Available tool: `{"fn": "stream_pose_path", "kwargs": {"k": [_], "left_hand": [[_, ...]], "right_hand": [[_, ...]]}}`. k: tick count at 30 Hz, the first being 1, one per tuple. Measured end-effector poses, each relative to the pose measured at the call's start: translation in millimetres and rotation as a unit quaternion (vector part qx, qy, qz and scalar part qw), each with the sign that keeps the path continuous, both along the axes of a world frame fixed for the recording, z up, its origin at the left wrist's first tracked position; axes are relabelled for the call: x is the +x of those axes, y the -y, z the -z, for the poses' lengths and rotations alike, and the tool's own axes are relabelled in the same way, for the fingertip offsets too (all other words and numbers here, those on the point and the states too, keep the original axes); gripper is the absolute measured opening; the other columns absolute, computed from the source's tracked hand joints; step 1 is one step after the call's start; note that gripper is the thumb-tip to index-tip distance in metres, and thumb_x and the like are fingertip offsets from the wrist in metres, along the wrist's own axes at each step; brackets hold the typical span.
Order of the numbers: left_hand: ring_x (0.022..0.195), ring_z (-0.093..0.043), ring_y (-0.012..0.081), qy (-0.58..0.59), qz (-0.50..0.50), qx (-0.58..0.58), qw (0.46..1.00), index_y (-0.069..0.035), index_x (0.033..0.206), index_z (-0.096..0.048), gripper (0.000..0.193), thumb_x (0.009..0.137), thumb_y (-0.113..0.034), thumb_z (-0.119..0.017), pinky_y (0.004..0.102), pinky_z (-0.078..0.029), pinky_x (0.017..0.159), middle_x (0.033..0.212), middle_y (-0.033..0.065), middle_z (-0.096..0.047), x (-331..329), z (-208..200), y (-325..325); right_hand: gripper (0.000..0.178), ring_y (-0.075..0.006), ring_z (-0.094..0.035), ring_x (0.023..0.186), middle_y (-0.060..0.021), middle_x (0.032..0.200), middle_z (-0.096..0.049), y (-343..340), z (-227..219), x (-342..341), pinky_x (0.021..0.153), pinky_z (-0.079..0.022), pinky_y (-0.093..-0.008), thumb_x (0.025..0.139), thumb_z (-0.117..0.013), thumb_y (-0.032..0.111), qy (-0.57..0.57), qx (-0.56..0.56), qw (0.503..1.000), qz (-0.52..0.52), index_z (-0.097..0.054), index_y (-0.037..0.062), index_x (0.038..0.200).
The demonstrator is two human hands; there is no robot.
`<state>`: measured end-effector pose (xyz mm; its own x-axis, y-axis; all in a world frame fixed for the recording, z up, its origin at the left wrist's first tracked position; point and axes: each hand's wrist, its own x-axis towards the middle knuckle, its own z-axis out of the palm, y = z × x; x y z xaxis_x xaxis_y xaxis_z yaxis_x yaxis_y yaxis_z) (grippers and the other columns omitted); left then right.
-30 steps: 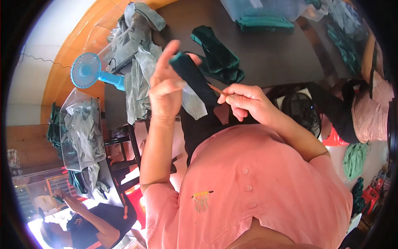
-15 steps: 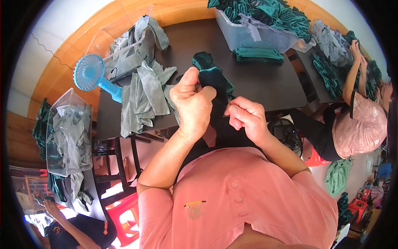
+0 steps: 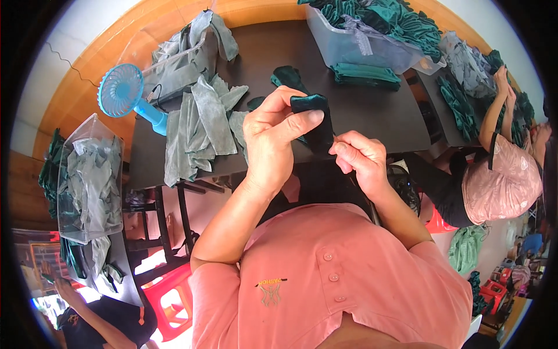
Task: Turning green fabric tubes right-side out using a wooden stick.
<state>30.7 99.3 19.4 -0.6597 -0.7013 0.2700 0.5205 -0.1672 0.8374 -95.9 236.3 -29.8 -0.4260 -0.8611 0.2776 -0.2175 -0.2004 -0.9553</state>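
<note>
A dark green velvet strip (image 3: 317,125) hangs in front of me above the table's near edge. My left hand (image 3: 273,136) grips its upper end, thumb pressed across the front and fingers behind. My right hand (image 3: 361,158) is closed in a pinch at the strip's lower right edge. Whatever lies between those fingertips is too small to make out; a thin dark line shows just below that hand. Behind my left hand, more green velvet (image 3: 288,77) lies on the dark table (image 3: 261,52).
Grey-green strips (image 3: 200,125) cover the table's left, beside a blue fan (image 3: 121,90) and a full clear bin. A clear tub (image 3: 331,43) heaped with green velvet stands at the back, folded velvet (image 3: 366,75) before it. Co-workers (image 3: 503,174) sit at right and lower left.
My right hand has moved slightly right and stays closed. My left thumb now lies straighter across the velvet strip, whose top has shifted right. The view has shifted a little.
</note>
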Motion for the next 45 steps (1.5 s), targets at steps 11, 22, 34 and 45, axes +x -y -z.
{"fn": "stream_pose_path", "kwargs": {"k": [11, 22, 34, 45], "left_hand": [[0.068, -0.049, 0.0063, -0.031, 0.0, -0.068, 0.997, -0.002, 0.075, -0.058, 0.02, 0.073, 0.009, -0.075, 0.0216, -0.041, 0.061, 0.075, -0.0017, -0.056, -11, 6, -17], [0.078, -0.052, 0.0118, -0.111, -0.058, -0.101, 0.987, 0.002, 0.088, -0.063, 0.015, 0.078, 0.003, -0.073, 0.0256, -0.041, 0.075, 0.09, 0.0074, -0.061, 0, 9, -4], [0.065, -0.05, 0.0042, 0.055, -0.167, -0.246, 0.953, 0.003, 0.107, -0.065, 0.032, 0.077, 0.012, -0.068, 0.0159, -0.039, 0.058, 0.102, 0.0071, -0.062, 24, -5, -12], [0.077, -0.064, 0.0217, 0.019, -0.059, -0.223, 0.973, 0.007, 0.107, -0.065, 0.019, 0.09, -0.001, -0.061, 0.0289, -0.053, 0.064, 0.104, 0.014, -0.059, 21, -1, -10]], "right_hand": [[0.02, -0.008, -0.042, 0.05, -0.0003, 0.059, -0.049, -5, 13, 8, 0.047, -0.032, -0.025, 0.096, -0.057, 0.014, 0.013, -0.022, 0.998, -0.051, -0.062, -0.0011, 0.084], [0.029, -0.0086, -0.042, 0.049, -0.0037, 0.058, -0.05, -13, 14, -1, 0.047, -0.034, -0.0243, 0.097, -0.055, 0.018, 0.02, -0.03, 0.999, -0.013, -0.058, -0.0066, 0.081], [0.025, -0.0064, -0.04, 0.047, -0.0008, 0.054, -0.048, -16, 6, -1, 0.046, -0.031, -0.0231, 0.095, -0.056, 0.014, -0.053, -0.037, 0.997, 0.049, -0.061, -0.0057, 0.08], [0.023, -0.0067, -0.041, 0.046, -0.0017, 0.053, -0.048, -21, 10, 2, 0.047, -0.032, -0.0227, 0.093, -0.057, 0.012, -0.084, -0.033, 0.994, 0.065, -0.063, -0.0064, 0.081]]}}
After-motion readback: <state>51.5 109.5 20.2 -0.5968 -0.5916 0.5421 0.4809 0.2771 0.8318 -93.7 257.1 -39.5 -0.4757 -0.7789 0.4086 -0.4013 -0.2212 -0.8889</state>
